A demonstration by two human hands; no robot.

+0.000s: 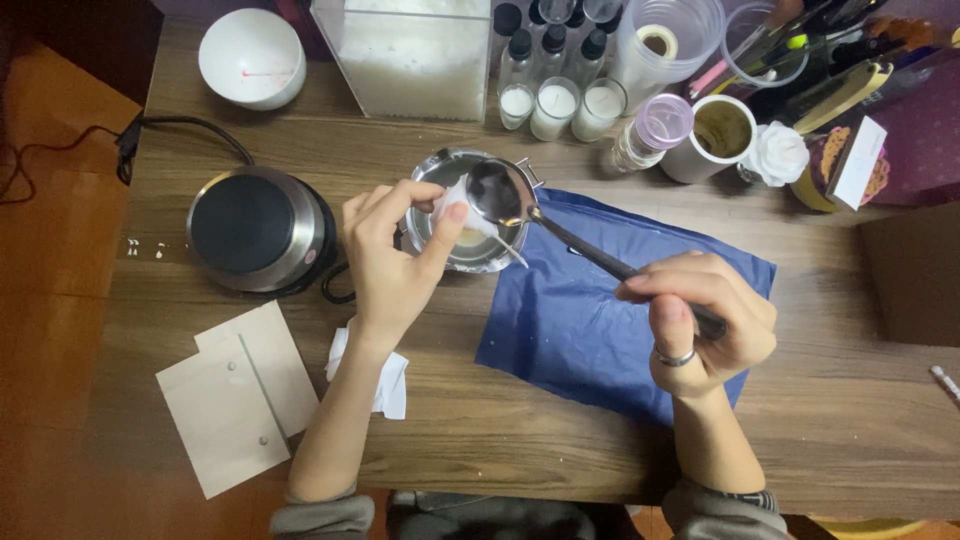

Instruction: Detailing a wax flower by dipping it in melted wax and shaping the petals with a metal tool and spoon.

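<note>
A spoon is wiped over a small metal pot on a wooden table; the job likely goes best with the bowl kept above the pot and the tissue pressed flat. The left hand pinches the tissue against the spoon's bowl, wrist bent inward. The right hand, fist closed, grips the handle end above a blue sheet

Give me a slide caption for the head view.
Left hand wipes a spoon with tissue over a metal pot; right hand holds the spoon's handle above a blue sheet.
</note>
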